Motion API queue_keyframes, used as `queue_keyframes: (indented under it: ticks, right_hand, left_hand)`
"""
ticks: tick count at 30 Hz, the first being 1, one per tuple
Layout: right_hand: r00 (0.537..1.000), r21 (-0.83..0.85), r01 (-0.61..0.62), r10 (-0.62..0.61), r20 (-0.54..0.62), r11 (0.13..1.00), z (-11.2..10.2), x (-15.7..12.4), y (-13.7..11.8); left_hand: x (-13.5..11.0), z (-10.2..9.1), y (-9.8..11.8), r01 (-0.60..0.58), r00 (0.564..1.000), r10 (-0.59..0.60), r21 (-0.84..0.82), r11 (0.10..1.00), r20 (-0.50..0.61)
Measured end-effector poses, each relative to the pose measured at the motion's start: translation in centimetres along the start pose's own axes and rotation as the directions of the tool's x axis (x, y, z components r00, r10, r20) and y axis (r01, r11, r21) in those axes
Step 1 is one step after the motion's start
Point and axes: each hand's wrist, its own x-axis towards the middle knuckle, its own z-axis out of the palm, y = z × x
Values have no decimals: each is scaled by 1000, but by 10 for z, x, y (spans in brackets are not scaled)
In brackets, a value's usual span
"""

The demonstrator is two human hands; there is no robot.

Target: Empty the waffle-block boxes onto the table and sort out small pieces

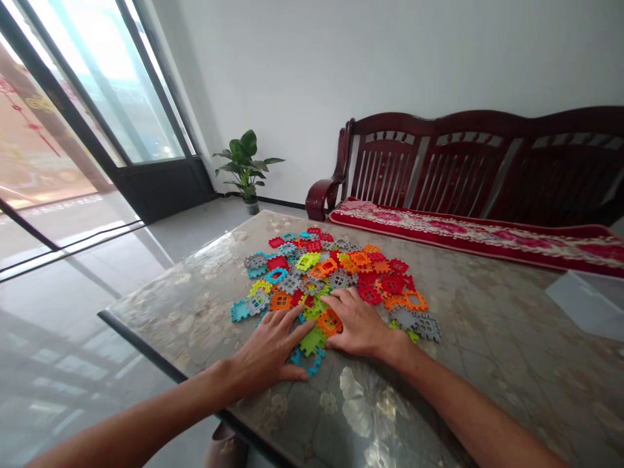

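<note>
A heap of flat interlocking plastic tiles (336, 276) in red, orange, green, blue and grey lies spread on the glass-topped table (487, 351). My left hand (270, 348) rests at the heap's near edge, fingers stretched out flat and touching a green tile (312, 339) and a blue tile (307, 362). My right hand (358, 325) lies palm down beside it, fingers spread over the tiles, next to an orange tile (329, 320). Neither hand grips a tile.
A dark red wooden bench (478, 169) with a red patterned cushion (468, 231) stands behind the table. A potted plant (246, 169) sits in the corner by a glass door (97, 117). The table's left edge (141, 341) drops to a tiled floor.
</note>
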Motion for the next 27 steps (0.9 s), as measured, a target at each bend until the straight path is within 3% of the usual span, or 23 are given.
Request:
queue_keyframes:
  ticks: [6, 12, 19, 27]
  right_hand:
    - [994, 167, 3, 15, -108, 986, 6, -3, 0]
    - [983, 274, -33, 81, -168, 961, 12, 0, 2]
    - [999, 277, 8, 6, -50, 961, 10, -3, 2]
    - [970, 341, -53, 129, -206, 939, 20, 3, -2]
  left_hand:
    - [6, 6, -10, -183, 974, 196, 115, 976, -118]
    - [20, 6, -17, -218, 943, 243, 129, 967, -227]
    - [40, -2, -5, -35, 969, 52, 75, 997, -240]
    - [53, -13, 6, 110, 987, -107, 20, 994, -124]
